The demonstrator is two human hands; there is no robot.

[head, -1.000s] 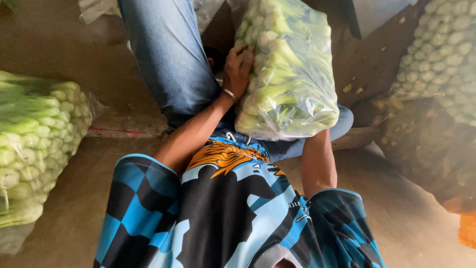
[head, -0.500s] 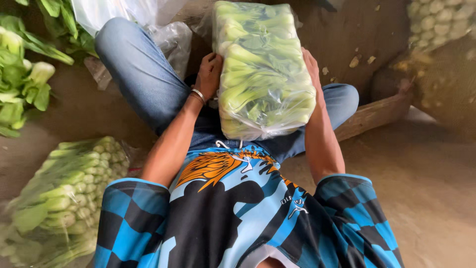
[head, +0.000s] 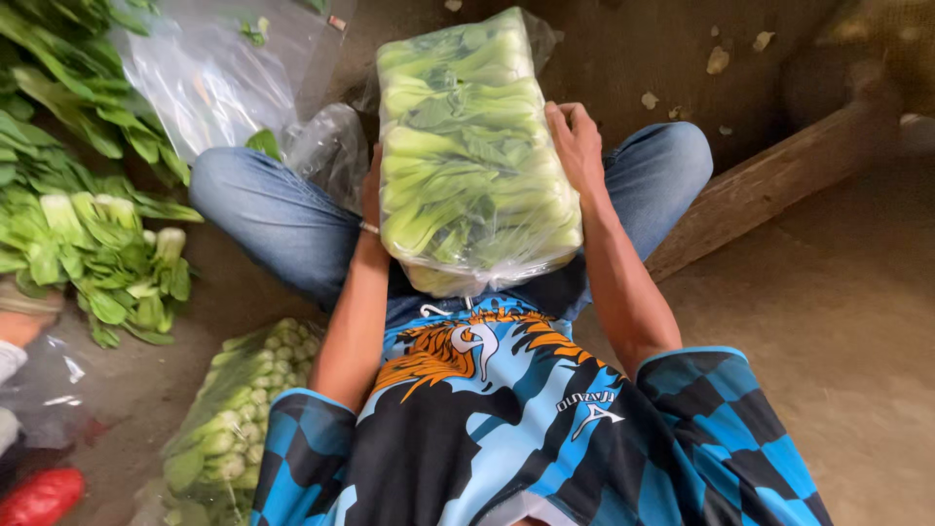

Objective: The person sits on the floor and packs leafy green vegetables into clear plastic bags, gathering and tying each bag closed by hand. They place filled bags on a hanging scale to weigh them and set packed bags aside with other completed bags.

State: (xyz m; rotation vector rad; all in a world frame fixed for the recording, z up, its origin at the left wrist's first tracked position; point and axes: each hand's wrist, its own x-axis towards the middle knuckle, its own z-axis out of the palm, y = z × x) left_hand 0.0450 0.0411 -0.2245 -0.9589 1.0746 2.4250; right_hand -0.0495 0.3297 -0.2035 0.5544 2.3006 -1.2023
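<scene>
A clear plastic bag packed full of bok choy [head: 472, 156] stood on end over the seated person's lap, between the two knees, its sealed lower end near the waist and its upper end pointing away toward the dirt floor [head: 847, 321]. The right hand [head: 577, 146] lay flat against the bag's right side, fingers close together and curled slightly onto the plastic, the thumb tucked behind. The left hand [head: 371, 190] pressed the opposite side; most of it was hidden behind the bag, so how its fingers stood could not be told, though a thin band showed at the wrist. Together the two hands clamped the bag between them. Under it were blue jeans [head: 263, 209] on crossed legs and a blue-and-black checkered jersey [head: 487, 419] with an orange tiger print. Just beside the left knee lay crumpled empty plastic bags [head: 219, 83]. Farther toward the left edge of the floor, loose bok choy [head: 88, 244] lay heaped, stems pale and leaves dark green. Near the left elbow, at the lower left, a second filled bag of bok choy [head: 234, 419] lay on the ground. A wooden beam [head: 769, 185] ran along the floor beyond the right knee, and a red object [head: 39, 495] showed in the bottom left corner.
</scene>
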